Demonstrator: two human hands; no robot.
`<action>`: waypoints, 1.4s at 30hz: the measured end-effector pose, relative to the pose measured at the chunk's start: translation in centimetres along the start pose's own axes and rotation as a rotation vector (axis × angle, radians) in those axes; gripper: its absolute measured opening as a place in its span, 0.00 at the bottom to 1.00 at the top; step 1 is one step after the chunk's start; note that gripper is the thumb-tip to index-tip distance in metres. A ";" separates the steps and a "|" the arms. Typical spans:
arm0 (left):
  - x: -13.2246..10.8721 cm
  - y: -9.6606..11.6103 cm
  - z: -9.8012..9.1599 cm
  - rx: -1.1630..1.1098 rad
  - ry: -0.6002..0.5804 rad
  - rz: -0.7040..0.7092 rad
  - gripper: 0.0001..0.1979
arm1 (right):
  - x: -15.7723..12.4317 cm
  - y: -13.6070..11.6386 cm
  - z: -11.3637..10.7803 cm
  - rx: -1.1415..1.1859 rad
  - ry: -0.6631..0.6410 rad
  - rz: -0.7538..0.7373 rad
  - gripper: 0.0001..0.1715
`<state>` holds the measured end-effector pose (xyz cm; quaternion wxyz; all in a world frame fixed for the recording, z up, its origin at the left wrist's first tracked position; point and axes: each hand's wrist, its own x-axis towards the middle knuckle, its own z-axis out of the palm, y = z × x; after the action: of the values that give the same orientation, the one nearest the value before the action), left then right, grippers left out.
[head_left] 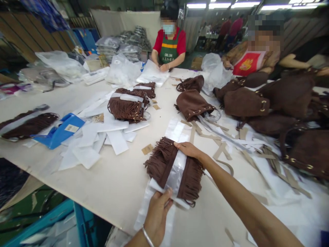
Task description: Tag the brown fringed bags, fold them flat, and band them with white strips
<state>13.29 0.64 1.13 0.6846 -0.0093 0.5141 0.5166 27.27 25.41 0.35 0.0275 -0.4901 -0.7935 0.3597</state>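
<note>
A dark brown fringed bag (pixel 161 161) lies in front of me, with a translucent plastic strip (pixel 177 168) running across its middle between two rows of fringe. My right hand (pixel 189 151) grips the bag's far edge, its thumb lying at the end of the strip. At the near edge, my left hand (pixel 158 214), with a bangle at the wrist, pinches the strip's near end between thumb and fingers. White sheets (pixel 144 206) stick out from under the bag toward me. Its underside is hidden.
Wrapped fringed bags (pixel 125 109) and white sheets (pixel 87 154) lie left, near a blue tape dispenser (pixel 60 130). Brown bags (pixel 246 103) pile up at right beside tan strips (pixel 272 161). A person in a green apron (pixel 168 49) handles plastic bags opposite; another person (pixel 253 61) is at right.
</note>
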 end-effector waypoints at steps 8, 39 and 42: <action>1.9 0.9 -0.5 -0.141 -0.024 0.124 0.25 | 0.2 1.4 1.5 0.169 0.002 -0.052 0.38; 2.8 1.2 -1.2 -0.297 -0.135 -0.119 0.16 | -20.2 0.1 6.8 0.761 0.454 0.636 0.36; 2.5 1.2 -1.1 -0.265 -0.143 -0.103 0.15 | -21.9 -1.4 10.3 1.279 0.268 0.543 0.37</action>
<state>11.54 2.37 -0.58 0.7377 -0.0892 0.3903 0.5436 33.52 2.02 0.34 0.3167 -0.5985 -0.2660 0.6861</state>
